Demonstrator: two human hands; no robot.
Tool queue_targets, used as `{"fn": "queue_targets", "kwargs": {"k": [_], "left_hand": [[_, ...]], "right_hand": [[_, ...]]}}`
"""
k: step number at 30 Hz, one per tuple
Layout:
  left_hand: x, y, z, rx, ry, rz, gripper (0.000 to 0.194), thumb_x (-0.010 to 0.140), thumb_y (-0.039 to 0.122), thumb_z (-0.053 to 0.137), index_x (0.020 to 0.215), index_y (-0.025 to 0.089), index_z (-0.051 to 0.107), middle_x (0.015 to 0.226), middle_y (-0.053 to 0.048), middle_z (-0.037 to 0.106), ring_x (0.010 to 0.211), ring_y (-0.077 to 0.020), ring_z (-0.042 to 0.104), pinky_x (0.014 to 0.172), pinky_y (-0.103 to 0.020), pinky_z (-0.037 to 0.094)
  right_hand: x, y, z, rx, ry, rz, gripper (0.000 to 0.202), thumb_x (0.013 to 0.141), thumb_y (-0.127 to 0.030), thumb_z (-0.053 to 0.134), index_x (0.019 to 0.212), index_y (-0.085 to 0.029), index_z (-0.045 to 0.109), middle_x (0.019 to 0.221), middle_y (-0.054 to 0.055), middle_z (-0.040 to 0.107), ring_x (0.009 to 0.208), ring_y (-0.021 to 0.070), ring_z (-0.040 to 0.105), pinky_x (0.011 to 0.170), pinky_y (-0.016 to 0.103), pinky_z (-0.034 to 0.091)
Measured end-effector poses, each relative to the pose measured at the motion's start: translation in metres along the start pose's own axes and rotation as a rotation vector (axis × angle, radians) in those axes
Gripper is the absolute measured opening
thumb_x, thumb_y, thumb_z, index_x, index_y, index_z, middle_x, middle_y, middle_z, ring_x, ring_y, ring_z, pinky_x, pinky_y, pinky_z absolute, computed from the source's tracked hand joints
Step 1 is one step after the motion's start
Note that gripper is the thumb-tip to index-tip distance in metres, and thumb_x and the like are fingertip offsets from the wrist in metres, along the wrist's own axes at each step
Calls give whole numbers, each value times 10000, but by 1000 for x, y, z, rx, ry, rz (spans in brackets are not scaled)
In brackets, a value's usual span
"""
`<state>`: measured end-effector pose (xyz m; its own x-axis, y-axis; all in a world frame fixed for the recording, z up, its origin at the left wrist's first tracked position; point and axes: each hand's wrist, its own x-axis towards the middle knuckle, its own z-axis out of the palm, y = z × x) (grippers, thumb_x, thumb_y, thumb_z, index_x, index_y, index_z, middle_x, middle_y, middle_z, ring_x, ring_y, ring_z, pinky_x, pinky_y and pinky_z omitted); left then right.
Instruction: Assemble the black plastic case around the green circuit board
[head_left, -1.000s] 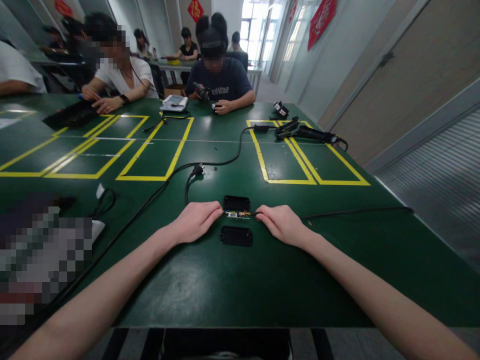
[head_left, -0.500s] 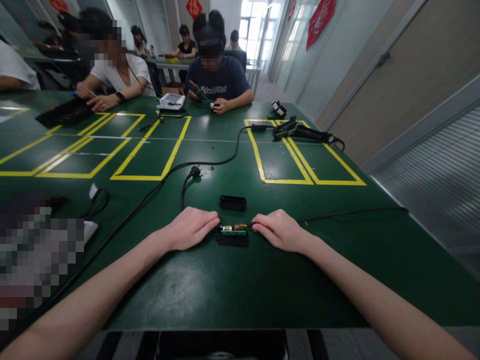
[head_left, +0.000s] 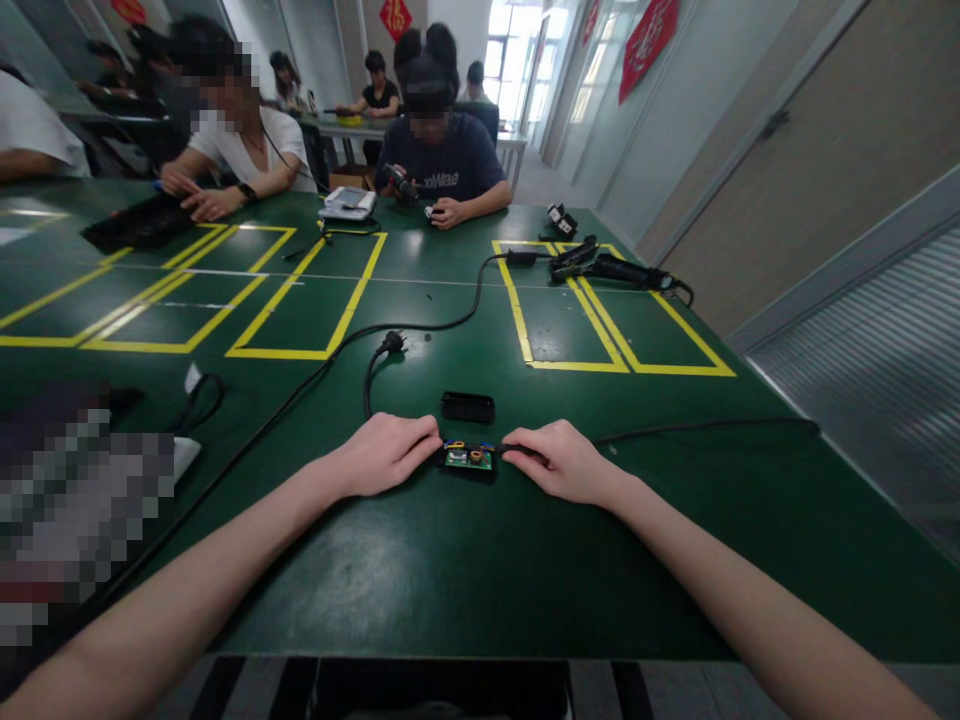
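A small green circuit board [head_left: 469, 457] with coloured wires lies over a black case half [head_left: 486, 475] on the green table. To its left, my left hand [head_left: 390, 453] pinches the black cable at the board's end, and that cable leads to a plug [head_left: 391, 343]. My right hand [head_left: 555, 458] has its fingers closed on the cable at the right end, which runs off to the right [head_left: 705, 427]. Just beyond the board sits the other black case half [head_left: 467, 407], untouched, its hollow side showing.
Yellow tape frames [head_left: 577, 366] mark the table [head_left: 420, 580]. A long black cable [head_left: 300, 385] crosses at left to a black device [head_left: 615, 268]. Pixelated items [head_left: 82, 500] lie at near left. Two people [head_left: 442, 150] work across the table.
The circuit board has tipped over so that its component face shows, and it sits lower over the case half. Both hands have kept their hold at its two ends.
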<state>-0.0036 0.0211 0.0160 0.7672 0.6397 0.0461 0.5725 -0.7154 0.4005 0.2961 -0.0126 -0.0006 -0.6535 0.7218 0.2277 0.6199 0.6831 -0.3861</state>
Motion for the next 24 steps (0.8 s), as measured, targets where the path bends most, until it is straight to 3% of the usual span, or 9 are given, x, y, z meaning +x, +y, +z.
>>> {"fn": "queue_targets", "kwargs": {"k": [7,12,20,24], "left_hand": [[1,2,-1,-49,18,39,315,1076,368,354,887,213,553,711,5,599,616,-167,576,611,-265,368],[0,3,-1,-86,48,77,211,994,261,425,856,208,576,711,5,613,617,-154,575,610,-258,367],[-2,-1,3,-105,136,165,158,906,213,488,884,188,643,746,-15,641,644,-154,598,612,-257,416],[-1,0,3,-84,171,208,171,934,214,501,872,187,658,778,-28,641,718,-166,615,653,-262,438]], "right_hand": [[1,2,2,66,11,21,197,1018,-322,570,1001,-191,716,610,-27,647,455,111,541,518,229,361],[2,-1,0,69,27,19,168,981,-284,588,994,-189,726,604,-32,646,443,100,531,519,225,364],[5,0,-2,23,0,20,354,1089,-296,457,930,-186,753,790,44,774,671,163,720,631,258,440],[5,0,1,19,34,10,333,1075,-292,505,886,-184,757,744,34,757,627,156,683,602,264,417]]}}
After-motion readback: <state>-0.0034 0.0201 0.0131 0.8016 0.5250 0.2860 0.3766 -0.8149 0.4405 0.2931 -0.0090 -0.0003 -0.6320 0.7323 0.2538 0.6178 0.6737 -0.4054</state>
